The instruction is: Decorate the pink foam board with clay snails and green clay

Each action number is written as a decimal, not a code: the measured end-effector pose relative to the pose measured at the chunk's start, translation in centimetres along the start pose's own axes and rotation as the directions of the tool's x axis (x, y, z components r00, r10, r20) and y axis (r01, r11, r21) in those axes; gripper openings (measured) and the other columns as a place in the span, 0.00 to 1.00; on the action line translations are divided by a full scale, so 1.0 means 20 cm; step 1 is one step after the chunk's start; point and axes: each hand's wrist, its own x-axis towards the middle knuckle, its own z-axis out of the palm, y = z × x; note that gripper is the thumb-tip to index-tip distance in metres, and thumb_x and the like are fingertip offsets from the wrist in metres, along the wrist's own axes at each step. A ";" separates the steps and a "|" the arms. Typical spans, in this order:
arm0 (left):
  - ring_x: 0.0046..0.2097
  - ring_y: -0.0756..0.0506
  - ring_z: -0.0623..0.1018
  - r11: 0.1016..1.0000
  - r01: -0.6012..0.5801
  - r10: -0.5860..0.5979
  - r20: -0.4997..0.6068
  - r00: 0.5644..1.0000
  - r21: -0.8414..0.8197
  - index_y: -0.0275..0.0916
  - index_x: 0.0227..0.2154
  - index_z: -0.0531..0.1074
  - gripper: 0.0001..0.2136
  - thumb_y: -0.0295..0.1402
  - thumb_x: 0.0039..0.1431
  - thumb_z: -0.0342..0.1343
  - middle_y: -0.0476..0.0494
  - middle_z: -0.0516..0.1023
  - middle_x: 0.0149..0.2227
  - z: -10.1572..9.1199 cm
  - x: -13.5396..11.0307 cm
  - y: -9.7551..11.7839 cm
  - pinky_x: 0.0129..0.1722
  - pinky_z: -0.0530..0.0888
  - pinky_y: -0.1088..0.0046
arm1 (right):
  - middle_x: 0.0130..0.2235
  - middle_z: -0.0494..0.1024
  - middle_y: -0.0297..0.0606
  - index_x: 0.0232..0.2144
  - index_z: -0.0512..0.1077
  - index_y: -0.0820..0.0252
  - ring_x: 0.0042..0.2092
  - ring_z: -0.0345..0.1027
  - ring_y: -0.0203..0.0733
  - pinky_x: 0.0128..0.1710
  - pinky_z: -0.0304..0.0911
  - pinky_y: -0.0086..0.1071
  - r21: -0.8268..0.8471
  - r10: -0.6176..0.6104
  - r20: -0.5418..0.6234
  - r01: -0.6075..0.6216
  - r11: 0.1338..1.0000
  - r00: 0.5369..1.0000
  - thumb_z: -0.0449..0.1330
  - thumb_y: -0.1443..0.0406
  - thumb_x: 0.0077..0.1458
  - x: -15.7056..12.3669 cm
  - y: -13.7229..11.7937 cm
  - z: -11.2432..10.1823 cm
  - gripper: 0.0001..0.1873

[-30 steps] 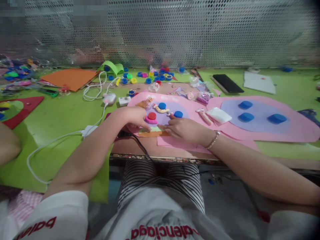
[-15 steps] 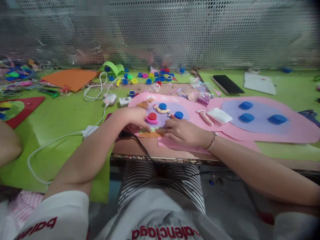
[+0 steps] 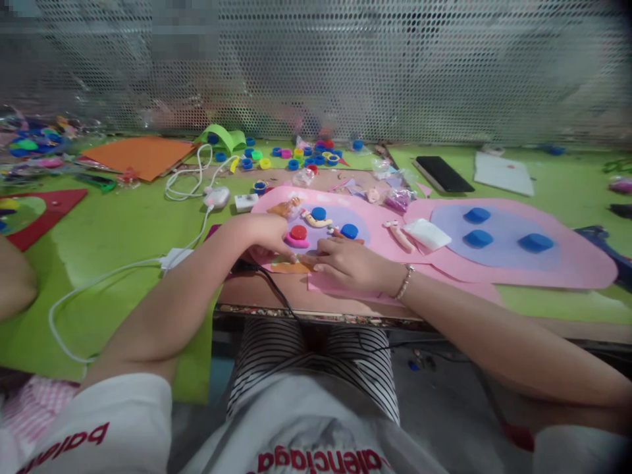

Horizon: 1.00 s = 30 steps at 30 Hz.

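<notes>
A pink paper cutout (image 3: 380, 227) with a lilac oval lies before me. Along its near edge runs an orange and green strip (image 3: 286, 268). My left hand (image 3: 269, 236) is curled at the cutout's left side, with fingertips closed on the strip. From the right, my right hand (image 3: 348, 264) lies low over the paper, fingers stretched leftward and a fingertip touching the strip. The two fingertips nearly meet. Small snail figures are on the oval: one with a red cap (image 3: 299, 232), others with a blue cap (image 3: 318, 213) and a second blue cap (image 3: 349, 231).
Another pink cutout (image 3: 592, 263) with blue caps lies right, beside a white packet (image 3: 427, 235) and pale figure (image 3: 401, 237). A phone (image 3: 443, 174) and several bottle caps (image 3: 293, 164) lie behind. A white cable (image 3: 118, 263) crosses the left side. Another person's arm (image 3: 14, 283) shows left.
The view has shifted slightly, so the items on the right appear a little further left. My right hand's fingertip is a little further left along the strip; my left hand has barely moved.
</notes>
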 end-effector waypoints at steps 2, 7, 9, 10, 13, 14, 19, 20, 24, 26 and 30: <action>0.24 0.47 0.71 1.000 -0.003 0.003 -0.001 1.000 0.000 0.36 0.25 0.76 0.27 0.59 0.41 0.52 0.41 0.74 0.24 -0.01 -0.01 0.00 0.24 0.64 0.71 | 0.35 0.64 0.42 0.56 0.63 0.64 0.36 0.56 0.42 0.43 0.54 0.40 0.048 -0.012 -0.007 0.012 0.999 1.000 0.34 0.57 0.65 0.00 0.01 0.00 0.29; 0.24 0.47 0.71 1.000 0.011 -0.011 -0.021 1.000 0.009 0.37 0.24 0.76 0.28 0.60 0.39 0.52 0.42 0.74 0.24 0.00 -0.01 -0.01 0.23 0.63 0.72 | 0.34 0.62 0.41 0.51 0.67 0.68 0.35 0.57 0.42 0.39 0.56 0.37 0.133 -0.003 -0.039 0.008 0.991 0.999 0.31 0.57 0.65 -0.02 0.03 -0.03 0.32; 0.24 0.47 0.71 1.000 -0.004 0.004 -0.017 1.000 0.006 0.37 0.22 0.75 0.27 0.60 0.39 0.53 0.42 0.74 0.23 0.00 0.00 -0.02 0.23 0.63 0.72 | 0.33 0.62 0.41 0.50 0.69 0.66 0.34 0.56 0.42 0.39 0.56 0.37 0.110 -0.012 -0.021 0.015 0.994 1.000 0.31 0.57 0.65 -0.03 0.03 -0.03 0.31; 0.24 0.47 0.71 1.000 -0.009 0.009 -0.016 1.000 0.002 0.37 0.22 0.75 0.27 0.60 0.39 0.53 0.42 0.74 0.23 0.00 0.00 -0.02 0.23 0.63 0.72 | 0.33 0.61 0.40 0.51 0.68 0.65 0.34 0.56 0.42 0.39 0.56 0.37 0.091 -0.016 -0.011 0.017 0.996 1.000 0.32 0.57 0.65 -0.02 0.03 -0.03 0.31; 0.23 0.48 0.71 1.000 -0.017 0.017 -0.009 1.000 -0.014 0.37 0.21 0.74 0.25 0.59 0.39 0.54 0.43 0.74 0.22 0.00 0.01 -0.02 0.23 0.63 0.72 | 0.33 0.62 0.41 0.53 0.67 0.63 0.33 0.54 0.42 0.39 0.55 0.38 0.016 -0.004 0.004 0.004 1.000 1.000 0.33 0.57 0.65 -0.01 0.02 -0.02 0.29; 0.23 0.48 0.70 1.000 -0.018 0.018 -0.006 1.000 -0.019 0.37 0.21 0.74 0.25 0.58 0.39 0.54 0.43 0.74 0.22 0.00 0.01 -0.02 0.23 0.63 0.72 | 0.33 0.62 0.41 0.53 0.67 0.63 0.33 0.54 0.42 0.39 0.54 0.38 -0.005 0.002 0.005 -0.002 1.000 1.000 0.33 0.57 0.65 -0.01 0.01 -0.02 0.29; 0.22 0.48 0.70 0.999 -0.020 0.020 0.008 1.000 -0.041 0.36 0.21 0.74 0.23 0.56 0.40 0.55 0.43 0.73 0.21 0.00 0.01 -0.01 0.23 0.63 0.72 | 0.33 0.63 0.42 0.53 0.67 0.63 0.32 0.53 0.42 0.39 0.53 0.39 -0.084 0.022 0.018 -0.021 0.996 1.000 0.33 0.56 0.65 0.01 -0.01 -0.01 0.30; 0.22 0.48 0.70 0.999 -0.020 0.020 0.006 1.000 -0.045 0.37 0.21 0.74 0.24 0.56 0.40 0.55 0.43 0.73 0.21 0.00 0.01 -0.01 0.23 0.63 0.72 | 0.34 0.64 0.42 0.53 0.68 0.63 0.32 0.53 0.42 0.39 0.53 0.39 -0.096 0.029 0.019 -0.027 0.995 0.999 0.33 0.56 0.65 0.01 -0.01 -0.01 0.30; 0.24 0.47 0.71 0.999 -0.013 0.013 -0.011 1.000 -0.040 0.37 0.23 0.75 0.26 0.58 0.39 0.54 0.41 0.74 0.23 0.01 0.02 -0.03 0.24 0.64 0.71 | 0.34 0.65 0.41 0.55 0.66 0.60 0.32 0.54 0.41 0.39 0.53 0.38 -0.091 0.026 0.008 -0.025 0.996 1.000 0.33 0.54 0.65 0.02 0.00 0.00 0.31; 0.24 0.47 0.71 0.999 -0.026 0.026 -0.011 1.000 -0.041 0.37 0.23 0.75 0.26 0.59 0.38 0.54 0.41 0.73 0.23 0.01 0.02 -0.03 0.24 0.64 0.71 | 0.34 0.65 0.42 0.58 0.61 0.61 0.33 0.55 0.42 0.39 0.54 0.38 -0.053 0.008 -0.018 -0.008 0.999 1.000 0.31 0.54 0.64 0.02 0.02 0.01 0.32; 0.23 0.48 0.70 0.997 -0.042 0.042 -0.001 0.999 -0.059 0.37 0.23 0.75 0.26 0.59 0.38 0.54 0.42 0.73 0.22 0.01 0.03 -0.05 0.23 0.63 0.72 | 0.35 0.65 0.43 0.61 0.57 0.63 0.34 0.56 0.43 0.37 0.54 0.37 -0.009 0.005 -0.043 -0.006 1.000 0.999 0.29 0.53 0.64 0.01 0.03 0.01 0.33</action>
